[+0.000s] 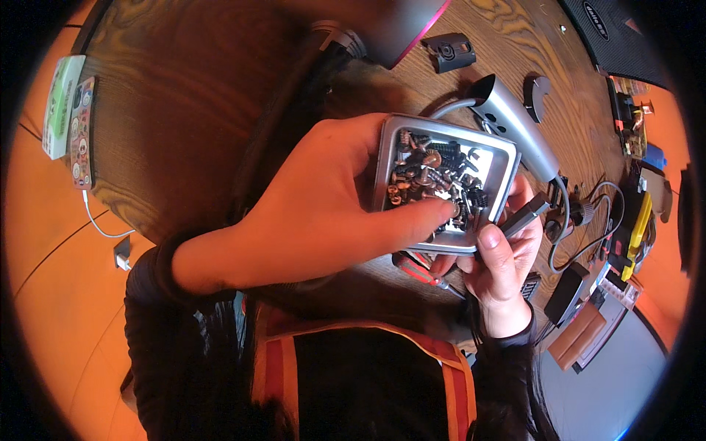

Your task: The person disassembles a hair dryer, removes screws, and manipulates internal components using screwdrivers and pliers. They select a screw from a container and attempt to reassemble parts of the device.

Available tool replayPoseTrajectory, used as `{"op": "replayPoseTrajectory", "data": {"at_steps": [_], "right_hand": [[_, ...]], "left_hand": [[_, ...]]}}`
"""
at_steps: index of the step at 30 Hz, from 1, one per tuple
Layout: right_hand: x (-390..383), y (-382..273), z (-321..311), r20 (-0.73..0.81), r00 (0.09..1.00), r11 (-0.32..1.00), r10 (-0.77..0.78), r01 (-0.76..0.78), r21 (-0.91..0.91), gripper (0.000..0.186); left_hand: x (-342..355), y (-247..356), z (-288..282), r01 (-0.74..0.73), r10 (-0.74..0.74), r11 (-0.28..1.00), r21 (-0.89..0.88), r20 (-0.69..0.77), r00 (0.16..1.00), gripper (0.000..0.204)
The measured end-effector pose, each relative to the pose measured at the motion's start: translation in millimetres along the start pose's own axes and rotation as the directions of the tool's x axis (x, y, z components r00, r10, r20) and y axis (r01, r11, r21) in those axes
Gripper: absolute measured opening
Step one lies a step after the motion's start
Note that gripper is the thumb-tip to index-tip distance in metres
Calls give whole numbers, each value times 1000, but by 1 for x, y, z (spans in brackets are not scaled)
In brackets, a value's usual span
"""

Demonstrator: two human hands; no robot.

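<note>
My left hand [316,206] holds a square metal tin [494,187] from the left, its thumb reaching inside onto a pile of mixed small screws [434,173]. My right hand [500,257] grips the tin's lower right corner, thumb on the rim, along with a dark angular bar-like tool [526,217]. Most fingers of both hands are hidden behind the tin. Just below it lies a red-and-black handled screwdriver [423,270], partly covered. A silver tubular housing [518,125] with dark holes and a grey cable lies behind the tin on the wooden table [154,110].
At left are a sticker-covered phone [83,136] on a cable and a pale green box [62,106]. Small black plastic parts [450,53] lie at the back. The right side holds coiled cables [596,242], a yellow tool [638,228], a brown leather item [577,334] and a black mat [610,37].
</note>
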State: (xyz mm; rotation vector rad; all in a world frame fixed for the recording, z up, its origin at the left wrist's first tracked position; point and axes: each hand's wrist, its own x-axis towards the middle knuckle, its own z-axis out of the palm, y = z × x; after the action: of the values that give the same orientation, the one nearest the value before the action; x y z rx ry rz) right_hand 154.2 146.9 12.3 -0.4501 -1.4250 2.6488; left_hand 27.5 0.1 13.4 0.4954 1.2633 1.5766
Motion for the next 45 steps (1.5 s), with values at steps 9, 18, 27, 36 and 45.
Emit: {"op": "replayPoseTrajectory", "data": {"at_steps": [9,18,27,36,45], "right_hand": [[-3,2,1,-215,975,979,50,-91,-184,65],[-4,2,-8,-162,985,965,64,-103,-243,64],[-5,4,-7,-160,986,964,41,-81,-252,61],[-4,4,-8,-149,988,964,44,-81,-253,61],[-3,3,-5,-145,988,966,59,-93,-240,63]], "left_hand": [[2,-9,-5,65,-69,908,-414,5,998,36],[2,-9,-6,64,-53,960,-273,44,998,35],[2,-8,-4,6,0,979,-205,29,1000,30],[4,-9,-6,105,-100,908,-406,33,994,29],[1,-7,-3,73,-74,980,-184,2,997,34]]}}
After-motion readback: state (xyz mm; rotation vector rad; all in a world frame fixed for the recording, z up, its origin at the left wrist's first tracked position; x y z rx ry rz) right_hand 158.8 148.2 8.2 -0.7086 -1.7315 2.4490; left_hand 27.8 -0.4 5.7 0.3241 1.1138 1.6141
